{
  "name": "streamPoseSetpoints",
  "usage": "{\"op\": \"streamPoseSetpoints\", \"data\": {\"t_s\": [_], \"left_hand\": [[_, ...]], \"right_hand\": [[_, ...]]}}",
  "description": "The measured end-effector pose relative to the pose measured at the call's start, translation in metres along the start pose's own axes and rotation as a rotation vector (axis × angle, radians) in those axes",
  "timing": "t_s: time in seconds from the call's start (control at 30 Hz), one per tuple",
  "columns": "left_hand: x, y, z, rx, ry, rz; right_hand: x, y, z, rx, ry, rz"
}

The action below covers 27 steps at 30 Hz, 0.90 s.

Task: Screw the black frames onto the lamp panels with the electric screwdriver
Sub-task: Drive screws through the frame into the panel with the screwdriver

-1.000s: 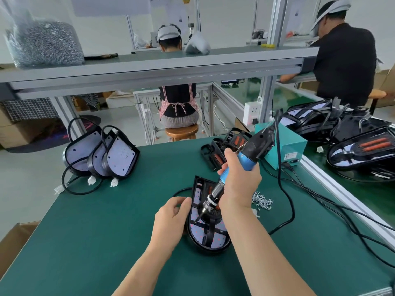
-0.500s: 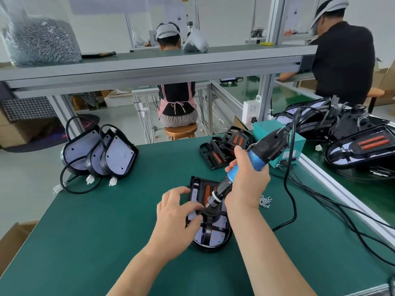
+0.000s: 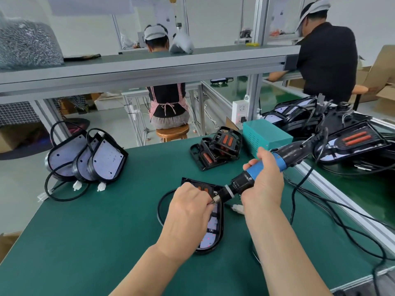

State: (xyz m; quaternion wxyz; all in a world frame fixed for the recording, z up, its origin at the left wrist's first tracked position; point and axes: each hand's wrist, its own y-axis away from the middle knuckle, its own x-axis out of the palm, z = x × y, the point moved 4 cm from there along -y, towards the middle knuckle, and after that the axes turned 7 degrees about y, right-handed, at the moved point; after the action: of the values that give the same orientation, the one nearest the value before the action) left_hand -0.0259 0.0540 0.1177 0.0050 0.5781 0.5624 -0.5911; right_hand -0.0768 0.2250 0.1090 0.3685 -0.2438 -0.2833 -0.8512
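- The right hand (image 3: 265,180) was wrapped tight round the blue grip of the electric screwdriver (image 3: 242,182), which lay tilted low with its nose aimed left, in front of the teal box (image 3: 267,135).
- The left hand (image 3: 188,212) met the tool's tip with its fingers bunched together. I could not tell whether they pinched a screw, the bit, or nothing.
- Under both hands, well in front of the teal box, lay the lamp panel (image 3: 210,238) with a black frame (image 3: 221,227) seated on it, flat on the green table (image 3: 85,231).
- That assembly looked stiff and light, and I judged its glossy rim might skate on the mat. I would press down on the frame's edge, keeping off the pale LED face, and mind the trailing cable.
- Spare frames (image 3: 215,146) sat stacked just left of the teal box. Bare panels (image 3: 106,159) leaned together far to its left.
- To the box's right lay a heap of framed lamps (image 3: 352,137).
- The only filled container I saw was a clear bag (image 3: 27,43) on the shelf above, far left of the box, packed with small metal pieces, likely screws.
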Motion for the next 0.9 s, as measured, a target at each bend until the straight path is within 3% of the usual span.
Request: {"op": "streamPoseSetpoints", "data": {"t_s": [0.17, 0.43, 0.5, 0.63, 0.9], "left_hand": [[0.018, -0.026, -0.031, 0.204, -0.156, 0.05], [0.063, -0.041, -0.046, 0.245, -0.216, 0.213], [0.075, -0.045, -0.042, 0.154, -0.19, 0.26], [0.096, -0.057, -0.006, -0.197, -0.178, 0.493], [0.151, -0.07, -0.002, -0.356, -0.364, 0.812]], "right_hand": [[-0.026, -0.025, 0.021, 0.062, -0.094, -0.077], [-0.068, -0.059, 0.03, 0.135, -0.184, -0.157], [-0.077, -0.069, 0.03, 0.14, -0.22, -0.162], [-0.1, -0.09, 0.033, 0.089, -0.286, -0.177], [-0.116, -0.12, 0.042, -0.049, -0.364, -0.073]]}}
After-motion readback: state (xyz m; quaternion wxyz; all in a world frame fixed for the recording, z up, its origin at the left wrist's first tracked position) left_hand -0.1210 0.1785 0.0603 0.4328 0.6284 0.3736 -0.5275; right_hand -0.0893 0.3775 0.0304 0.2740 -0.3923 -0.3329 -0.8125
